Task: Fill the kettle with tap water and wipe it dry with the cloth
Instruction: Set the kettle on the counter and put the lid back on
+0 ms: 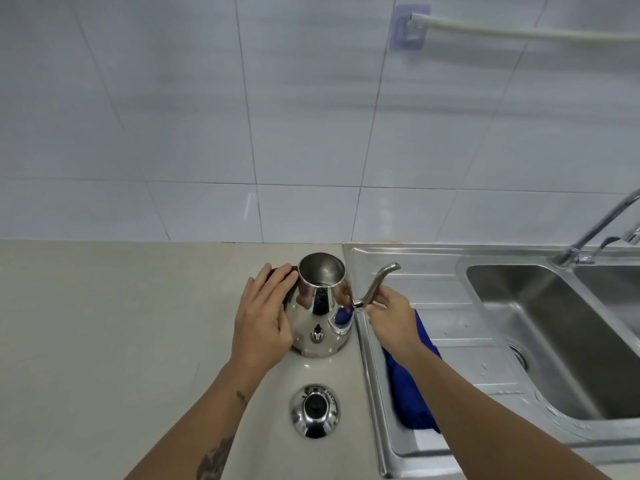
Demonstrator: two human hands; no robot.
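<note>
A shiny steel kettle (pixel 320 313) stands upright on the beige counter, its top open, right at the sink's left edge. Its domed lid (pixel 314 410) lies apart on the counter in front of it. My left hand (pixel 266 317) rests on the kettle's left side, with straight fingers lying over the black handle and the thumb against the body. My right hand (pixel 389 317) pinches the thin curved spout (pixel 375 284) near its base. A blue cloth (pixel 414 393) lies on the drainboard under my right wrist and forearm, partly hidden by them.
The steel drainboard (pixel 433 271) leads right to a sink basin (pixel 554 341) with a drain. A tap (pixel 602 221) rises at the back right, its outlet out of frame. A white rail (pixel 519 31) hangs on the tiled wall. Beige counter (pixel 104 323) stretches to the left.
</note>
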